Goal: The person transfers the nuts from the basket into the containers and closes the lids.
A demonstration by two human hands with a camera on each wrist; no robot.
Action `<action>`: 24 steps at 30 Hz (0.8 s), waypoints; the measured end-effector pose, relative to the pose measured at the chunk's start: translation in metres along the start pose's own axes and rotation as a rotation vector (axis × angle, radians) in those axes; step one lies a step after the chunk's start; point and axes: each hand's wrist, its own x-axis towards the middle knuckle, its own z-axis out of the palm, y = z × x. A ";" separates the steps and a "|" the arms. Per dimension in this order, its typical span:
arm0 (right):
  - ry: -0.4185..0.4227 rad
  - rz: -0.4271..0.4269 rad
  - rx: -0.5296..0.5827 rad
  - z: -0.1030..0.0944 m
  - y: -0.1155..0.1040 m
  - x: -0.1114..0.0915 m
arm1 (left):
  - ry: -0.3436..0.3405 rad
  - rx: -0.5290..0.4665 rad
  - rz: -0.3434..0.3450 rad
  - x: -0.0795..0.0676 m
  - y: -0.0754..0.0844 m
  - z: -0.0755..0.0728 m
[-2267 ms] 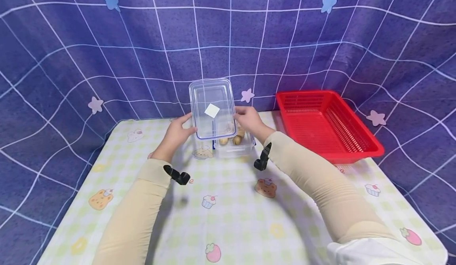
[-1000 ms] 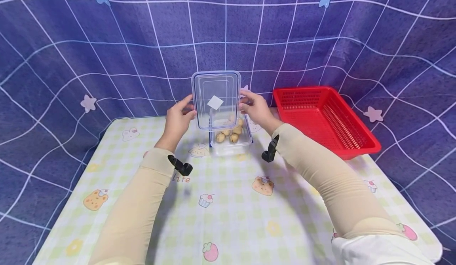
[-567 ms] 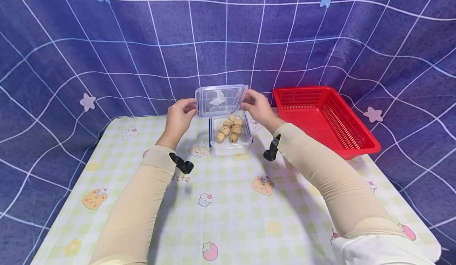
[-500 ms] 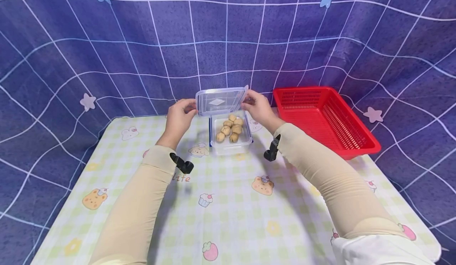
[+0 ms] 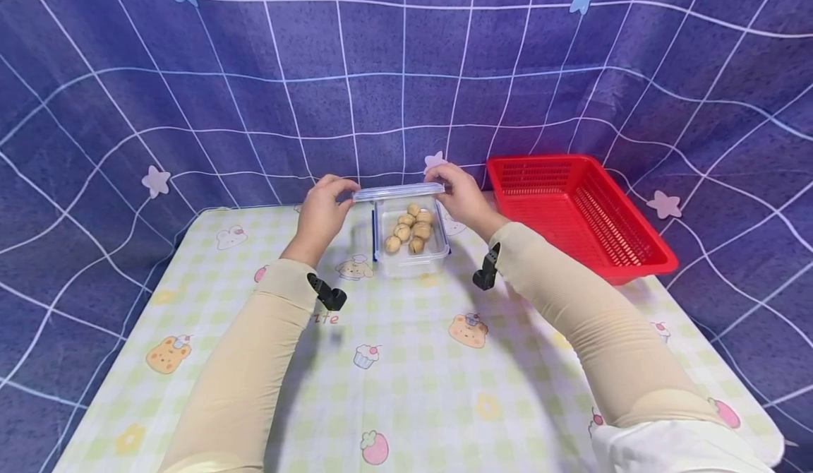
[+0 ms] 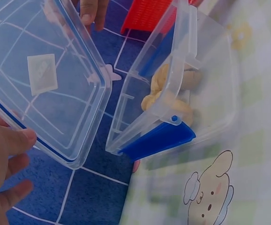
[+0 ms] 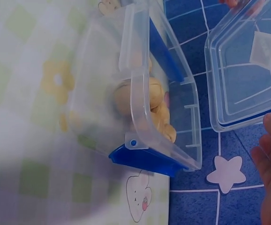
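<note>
A clear plastic lid with a blue seal and a white square label is seen nearly edge-on in the head view, above the back rim of a clear food container. In both wrist views the lid stands apart from the container. My left hand pinches the lid's left edge between thumb and fingers. On its right edge, my right hand pinches it too. Several walnuts lie inside the uncovered container. Blue side latches hang down from its rim.
A red perforated plastic basket stands at the right on the table, whose checked cloth bears printed animals and cakes. Right behind the table's back edge hangs a blue curtain with white lines and stars.
Both hands have lowered the lid from an upright stance above the container and tilted it toward flat, so it now shows edge-on. The container and walnuts have stayed put.
</note>
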 end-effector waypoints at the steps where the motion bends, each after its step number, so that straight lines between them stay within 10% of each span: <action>1: -0.003 -0.001 -0.006 0.000 0.001 -0.001 | -0.004 0.002 0.000 0.000 0.000 0.001; 24: -0.244 0.244 -0.150 -0.005 0.007 -0.005 | -0.060 -0.011 0.093 -0.004 -0.012 0.023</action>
